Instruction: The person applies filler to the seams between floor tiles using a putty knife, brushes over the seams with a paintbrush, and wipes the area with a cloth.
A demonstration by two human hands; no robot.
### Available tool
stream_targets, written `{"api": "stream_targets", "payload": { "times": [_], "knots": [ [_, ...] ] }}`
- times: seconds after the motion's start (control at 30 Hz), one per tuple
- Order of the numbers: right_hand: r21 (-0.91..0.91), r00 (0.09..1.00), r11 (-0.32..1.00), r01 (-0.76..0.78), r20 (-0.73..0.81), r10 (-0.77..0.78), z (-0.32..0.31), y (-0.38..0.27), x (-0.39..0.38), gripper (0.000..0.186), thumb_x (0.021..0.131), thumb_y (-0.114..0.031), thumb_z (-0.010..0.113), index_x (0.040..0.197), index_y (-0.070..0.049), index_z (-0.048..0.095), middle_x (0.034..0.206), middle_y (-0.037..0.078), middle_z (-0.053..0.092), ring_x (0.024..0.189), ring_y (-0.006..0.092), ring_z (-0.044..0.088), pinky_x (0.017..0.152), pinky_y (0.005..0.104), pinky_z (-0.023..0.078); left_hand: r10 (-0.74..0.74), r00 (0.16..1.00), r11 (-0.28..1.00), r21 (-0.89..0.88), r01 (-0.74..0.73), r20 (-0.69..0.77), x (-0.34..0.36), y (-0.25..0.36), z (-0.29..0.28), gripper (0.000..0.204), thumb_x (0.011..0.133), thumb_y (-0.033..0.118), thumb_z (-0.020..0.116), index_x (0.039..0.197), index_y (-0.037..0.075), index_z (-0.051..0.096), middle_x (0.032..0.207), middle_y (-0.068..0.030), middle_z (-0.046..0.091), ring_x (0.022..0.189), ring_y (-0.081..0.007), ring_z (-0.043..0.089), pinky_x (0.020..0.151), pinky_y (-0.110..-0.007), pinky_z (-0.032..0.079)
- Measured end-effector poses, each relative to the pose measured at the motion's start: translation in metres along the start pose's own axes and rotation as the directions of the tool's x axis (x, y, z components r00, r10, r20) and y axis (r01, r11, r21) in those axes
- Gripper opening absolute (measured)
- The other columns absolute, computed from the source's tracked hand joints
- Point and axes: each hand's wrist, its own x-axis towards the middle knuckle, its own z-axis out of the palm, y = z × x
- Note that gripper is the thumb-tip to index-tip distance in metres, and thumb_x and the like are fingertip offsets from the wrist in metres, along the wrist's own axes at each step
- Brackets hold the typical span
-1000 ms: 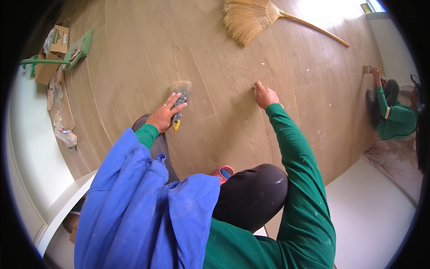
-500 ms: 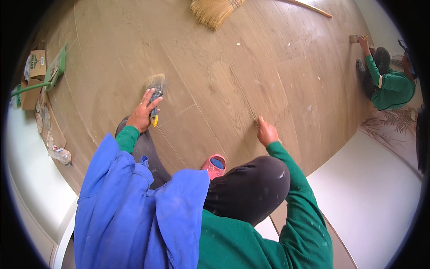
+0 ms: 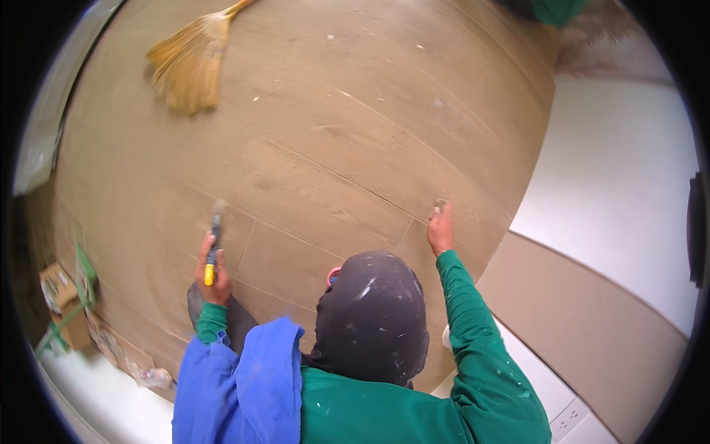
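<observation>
My left hand [image 3: 214, 277] is closed around a flat paintbrush [image 3: 214, 244] with a dark handle and a yellow end. Its pale bristles point away from me, just over the brown wood-look floor [image 3: 310, 214]. On the right, my right hand [image 3: 440, 231] reaches down to the floor beside a long joint between planks. Its fingers are pressed together at a small greyish thing [image 3: 441, 203], too blurred to name. Dusty residue lies along the joint. My bent knee in dark trousers is between my hands, and a pink shoe [image 3: 334, 274] is partly hidden behind it.
A straw broom [image 3: 194, 65] lies at the far left. Cardboard boxes [image 3: 61, 287] and a green dustpan [image 3: 86, 272] stand by the left wall. At the right rises a white wall [image 3: 614, 170]. A green garment of another person [image 3: 558, 11] shows at the top edge.
The view has swung to the right, so the broom appears farther left and the co-worker is mostly out of view. My right hand has shifted along the floor. The brush stays in my left hand.
</observation>
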Motion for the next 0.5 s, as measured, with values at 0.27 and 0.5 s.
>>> {"api": "stream_targets", "payload": {
  "times": [0.27,0.5],
  "knots": [
    [0.426,0.501,0.683,-0.594,-0.468,0.728,0.002,0.16,-0.097,0.029,0.1,-0.017,0.043,0.12,0.003,0.049,0.085,0.016,0.061,0.061,0.0263,0.06,0.052,0.0404,0.05,0.277,0.746,0.865,-0.495,0.081,0.606,0.013,0.162,0.252,0.03,0.088,-0.001,0.068,0.116,0.007,0.068,0.124,-0.0165,0.069,0.118,-0.0297,0.067,0.099,-0.038,0.053],
    [0.397,0.548,0.724,-0.564,-0.476,0.688,0.005,0.13,-0.104,0.033,0.101,-0.023,0.047,0.111,0.007,0.054,0.099,0.024,0.065,0.09,0.0381,0.064,0.084,0.0514,0.048,0.366,0.322,0.916,-0.276,-0.293,0.873,-0.022,0.202,0.368,0.037,0.092,0.016,0.069,0.128,0.02,0.06,0.144,-0.0113,0.056,0.12,-0.0333,0.064,0.094,-0.04,0.054]
  ]
}}
